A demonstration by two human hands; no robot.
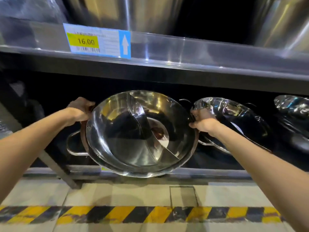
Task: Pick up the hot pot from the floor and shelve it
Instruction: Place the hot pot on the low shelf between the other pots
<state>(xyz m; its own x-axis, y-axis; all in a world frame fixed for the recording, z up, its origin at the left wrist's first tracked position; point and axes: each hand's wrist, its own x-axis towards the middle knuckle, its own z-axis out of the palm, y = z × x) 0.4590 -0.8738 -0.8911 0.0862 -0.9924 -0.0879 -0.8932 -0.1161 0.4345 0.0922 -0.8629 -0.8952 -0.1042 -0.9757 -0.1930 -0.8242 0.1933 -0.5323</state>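
Hot pot tilted toward camera at bottom shelf mouth, divider visible, lower rim over shelf edge. Left hand clamped on rim at 10 o'clock, right hand closed on handle at 3 o'clock. Another pot just beside, 3 o'clock. Price tag at 11 o'clock.

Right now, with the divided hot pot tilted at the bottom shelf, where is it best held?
By its two side handles, one from each side. The hot pot is wide, round and shiny, with its open face tilted toward the camera; the left hand and right hand grip opposite edges, which keeps it balanced.
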